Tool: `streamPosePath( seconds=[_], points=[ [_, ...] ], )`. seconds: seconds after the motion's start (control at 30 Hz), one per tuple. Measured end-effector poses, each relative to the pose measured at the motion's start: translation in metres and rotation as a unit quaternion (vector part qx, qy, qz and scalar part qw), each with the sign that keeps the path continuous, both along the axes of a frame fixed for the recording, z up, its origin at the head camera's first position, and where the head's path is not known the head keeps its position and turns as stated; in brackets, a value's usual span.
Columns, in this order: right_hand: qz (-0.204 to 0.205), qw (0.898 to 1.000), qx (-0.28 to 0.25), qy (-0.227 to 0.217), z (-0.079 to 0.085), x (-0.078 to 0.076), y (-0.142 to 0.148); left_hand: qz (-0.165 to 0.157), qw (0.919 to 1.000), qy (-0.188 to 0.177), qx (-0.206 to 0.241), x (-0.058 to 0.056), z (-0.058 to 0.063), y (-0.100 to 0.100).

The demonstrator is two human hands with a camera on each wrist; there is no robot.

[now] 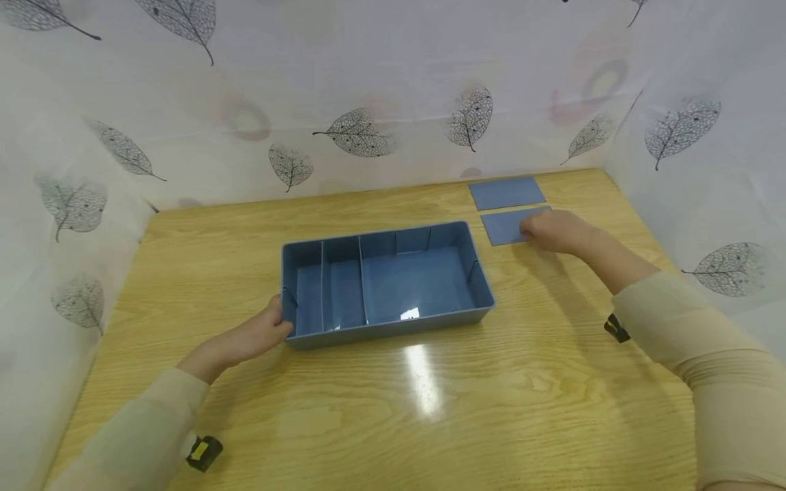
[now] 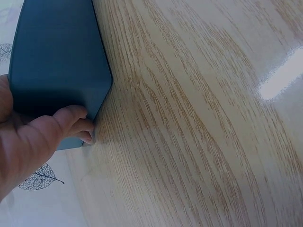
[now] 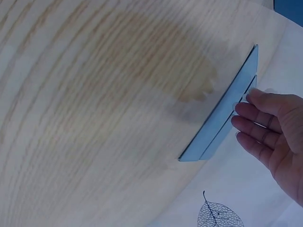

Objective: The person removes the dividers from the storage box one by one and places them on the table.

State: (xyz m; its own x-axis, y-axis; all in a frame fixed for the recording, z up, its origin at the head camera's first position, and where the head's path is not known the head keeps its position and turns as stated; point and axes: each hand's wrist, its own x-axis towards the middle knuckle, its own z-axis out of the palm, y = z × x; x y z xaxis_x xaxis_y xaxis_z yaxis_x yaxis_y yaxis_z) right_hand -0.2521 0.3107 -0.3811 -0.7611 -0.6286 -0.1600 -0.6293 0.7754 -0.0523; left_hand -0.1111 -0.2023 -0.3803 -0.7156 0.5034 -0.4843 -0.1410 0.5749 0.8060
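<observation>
A blue divided box (image 1: 393,334) stands on the table, with two cross dividers parting it into three compartments. At its left end my left hand (image 1: 260,332) grips the wall, the thumb by the rim and the fingers against the outer side, as the left wrist view shows too (image 2: 42,137). Two flat blue rectangular panels lie beyond the box's right end, the far panel (image 1: 506,193) behind the near panel (image 1: 502,227). My right hand (image 1: 552,230) is over the right end of the near panel. Its fingers (image 3: 258,130) are loosely bent; whether they touch the panel I cannot tell.
The wood-grain table (image 1: 368,423) meets a white leaf-print sheet (image 1: 393,82) at the back and both sides. Dark straps (image 1: 204,453) show by both sleeves. Bright glare (image 1: 424,382) lies on the tabletop in front of the box.
</observation>
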Motion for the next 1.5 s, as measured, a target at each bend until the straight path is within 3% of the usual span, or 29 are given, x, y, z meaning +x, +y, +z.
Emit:
streamPosePath(
  seconds=[0.3, 0.63, 0.83, 1.17, 1.4, 1.5],
  points=[
    [0.022, 0.999, -0.005, -0.045, 0.014, 0.001, -0.010, 0.000, 1.0000, 0.004, -0.001, -0.001, -0.001, -0.001],
    [0.096, 0.994, -0.050, 0.014, 0.025, 0.012, -0.022, 0.000, 1.0000, -0.002, 0.003, 0.000, -0.001, 0.000],
    [0.125, 0.990, -0.039, 0.048, 0.030, 0.015, -0.028, -0.002, 1.0000, -0.001, 0.004, 0.000, -0.002, 0.000],
    [0.151, 0.987, -0.021, 0.058, 0.044, 0.022, -0.045, 0.003, 0.9999, -0.015, 0.004, 0.001, 0.000, 0.000],
    [0.194, 0.977, -0.032, 0.077, 0.051, 0.019, -0.056, 0.006, 0.9998, -0.017, -0.004, 0.000, 0.000, 0.000],
    [0.195, 0.978, -0.031, 0.074, 0.057, 0.018, -0.063, 0.005, 0.9998, -0.016, -0.004, 0.000, 0.000, 0.000]
  ],
)
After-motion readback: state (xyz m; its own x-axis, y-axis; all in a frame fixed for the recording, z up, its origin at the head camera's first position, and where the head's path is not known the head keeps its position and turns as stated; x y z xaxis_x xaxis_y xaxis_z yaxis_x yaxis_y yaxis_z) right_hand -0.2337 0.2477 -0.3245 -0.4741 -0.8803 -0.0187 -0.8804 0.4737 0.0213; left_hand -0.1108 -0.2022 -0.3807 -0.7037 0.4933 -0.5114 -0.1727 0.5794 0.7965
